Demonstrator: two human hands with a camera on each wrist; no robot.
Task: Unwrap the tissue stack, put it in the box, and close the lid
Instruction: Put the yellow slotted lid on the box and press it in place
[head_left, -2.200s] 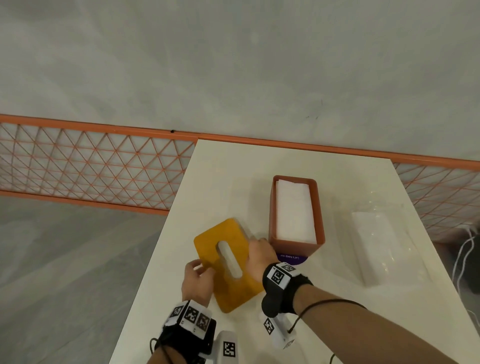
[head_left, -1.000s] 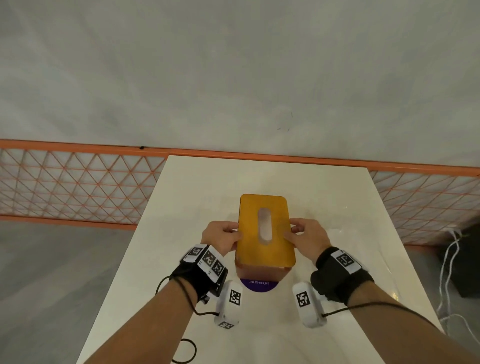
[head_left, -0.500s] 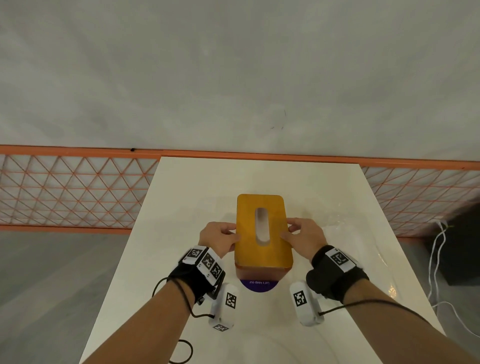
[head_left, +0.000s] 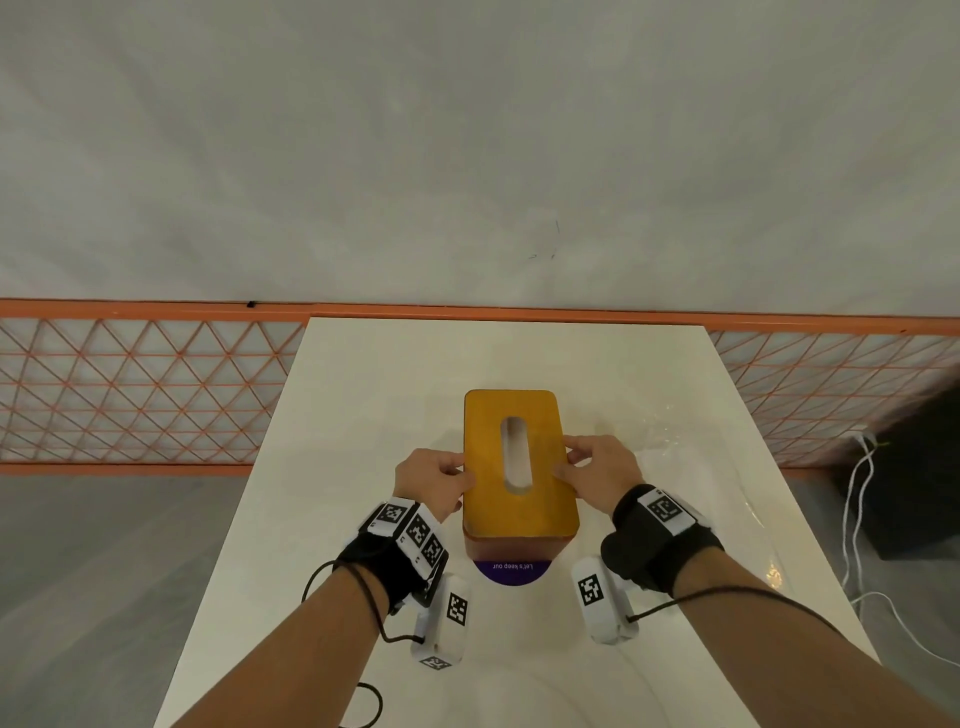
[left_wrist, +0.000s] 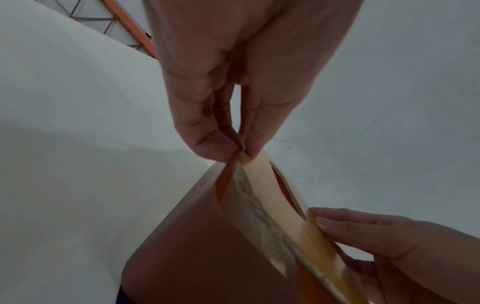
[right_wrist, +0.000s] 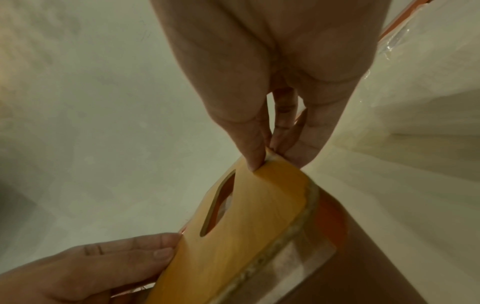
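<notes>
A yellow wooden lid (head_left: 540, 478) with an oval slot lies over the orange-brown tissue box (head_left: 514, 545) in the middle of the white table (head_left: 374, 395). My left hand (head_left: 460, 475) pinches the lid's left long edge, and my right hand (head_left: 566, 462) pinches its right long edge. In the left wrist view my left hand (left_wrist: 240, 153) grips the lid (left_wrist: 285, 216) just above the box wall (left_wrist: 194, 236). In the right wrist view my right hand (right_wrist: 270, 156) grips the lid (right_wrist: 254, 216), whose pale underside lip shows above the box rim. White tissue (right_wrist: 226, 203) shows through the slot.
The crumpled clear plastic wrapper (head_left: 670, 441) lies on the table right of the box, close to my right hand. A purple label (head_left: 511, 569) shows at the box's near foot. An orange mesh fence (head_left: 130, 389) runs behind the table. White cables (head_left: 857, 519) hang off the right side.
The lid lay on the table left of the open box; both hands have carried it over the box. Over the last second it has hardly moved.
</notes>
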